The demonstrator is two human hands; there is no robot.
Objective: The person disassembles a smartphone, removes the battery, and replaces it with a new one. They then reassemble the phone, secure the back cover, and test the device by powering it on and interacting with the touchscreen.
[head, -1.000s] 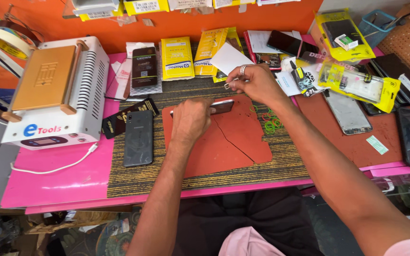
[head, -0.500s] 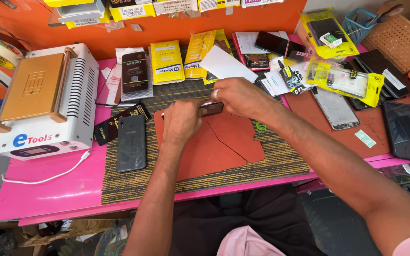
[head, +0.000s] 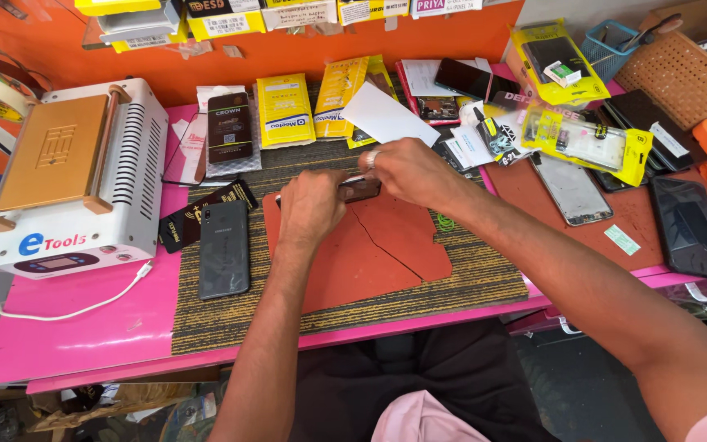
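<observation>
L hand (head: 311, 206) & R hand (head: 407, 170) both grip small dark phone (head: 359, 190), glossy, mostly hidden, held flat over red mat (head: 370, 254) at its 12 o'clock edge.

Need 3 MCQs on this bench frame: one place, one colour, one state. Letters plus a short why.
1. Where does the dark grey phone lie?
A. on the striped mat, to the left of the red pad
B. on the white heating machine
C. in the blue basket

2. What colour is the pad under the hands?
A. green
B. red
C. white

3. How is the small dark device held?
A. by left hand only
B. lying untouched
C. between both hands

Key: 1 A, it lies flat on the mat. 2 B, red and cracked. 3 C, left hand and right hand both grip it.
</observation>
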